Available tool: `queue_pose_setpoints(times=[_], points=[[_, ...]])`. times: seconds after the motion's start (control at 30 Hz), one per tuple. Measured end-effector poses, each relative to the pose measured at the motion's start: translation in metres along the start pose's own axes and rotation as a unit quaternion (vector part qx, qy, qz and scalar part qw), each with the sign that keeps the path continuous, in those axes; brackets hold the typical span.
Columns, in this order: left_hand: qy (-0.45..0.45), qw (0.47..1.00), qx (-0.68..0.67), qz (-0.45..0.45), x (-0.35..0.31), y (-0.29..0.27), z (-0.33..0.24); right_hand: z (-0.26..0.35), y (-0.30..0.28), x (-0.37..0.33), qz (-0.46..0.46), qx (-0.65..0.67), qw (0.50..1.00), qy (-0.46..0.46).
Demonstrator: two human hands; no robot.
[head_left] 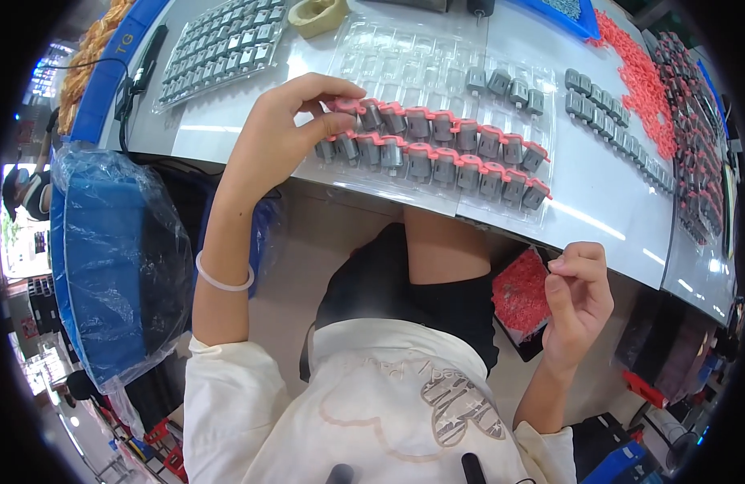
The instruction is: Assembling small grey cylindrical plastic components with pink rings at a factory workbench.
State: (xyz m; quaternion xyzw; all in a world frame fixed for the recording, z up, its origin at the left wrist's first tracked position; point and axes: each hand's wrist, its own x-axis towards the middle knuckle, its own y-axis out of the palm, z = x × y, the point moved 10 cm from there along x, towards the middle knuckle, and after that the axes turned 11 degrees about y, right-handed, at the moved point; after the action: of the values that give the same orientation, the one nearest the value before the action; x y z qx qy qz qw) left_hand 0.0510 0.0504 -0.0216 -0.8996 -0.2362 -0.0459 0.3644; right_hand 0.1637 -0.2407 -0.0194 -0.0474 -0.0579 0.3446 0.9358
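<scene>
At the left end of the far row of small grey motors with pink clips (443, 127), my left hand (296, 121) has its thumb and forefinger closed around the end motor (346, 106). A nearer row of the same clipped motors (419, 161) runs alongside, just below the fingers. Both rows lie in a clear plastic blister tray (389, 60), whose far pockets show no motors on the left. My right hand (578, 302) hovers off the table's front edge with its fingers curled and the thumb close to the forefinger. Whatever it may pinch is too small to make out.
Bare motors stand in the tray (509, 89) and in rows (602, 117) to the right. Loose pink clips (643, 89) cover the far right, beside a blue bin (566, 16). A full motor tray (227, 48) and tape roll (318, 16) lie left. Pink clips fill a box (522, 294) below.
</scene>
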Motion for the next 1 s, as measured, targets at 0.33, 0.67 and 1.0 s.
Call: queue_pose_setpoints(times=[0.33,0.67,1.0], points=[[0.010,0.993,0.109,0.052,0.013,0.003,-0.028,-0.010,-0.020,0.010,-0.014,-0.017,1.000,0.020],[0.165,0.938,0.304,0.030,0.087,0.083,-0.074,0.032,-0.061,0.043,-0.038,-0.150,0.984,-0.088],[0.111,0.979,0.170,0.034,0.093,0.087,-0.070,0.037,-0.147,0.198,-0.079,-0.306,0.947,-0.051]])
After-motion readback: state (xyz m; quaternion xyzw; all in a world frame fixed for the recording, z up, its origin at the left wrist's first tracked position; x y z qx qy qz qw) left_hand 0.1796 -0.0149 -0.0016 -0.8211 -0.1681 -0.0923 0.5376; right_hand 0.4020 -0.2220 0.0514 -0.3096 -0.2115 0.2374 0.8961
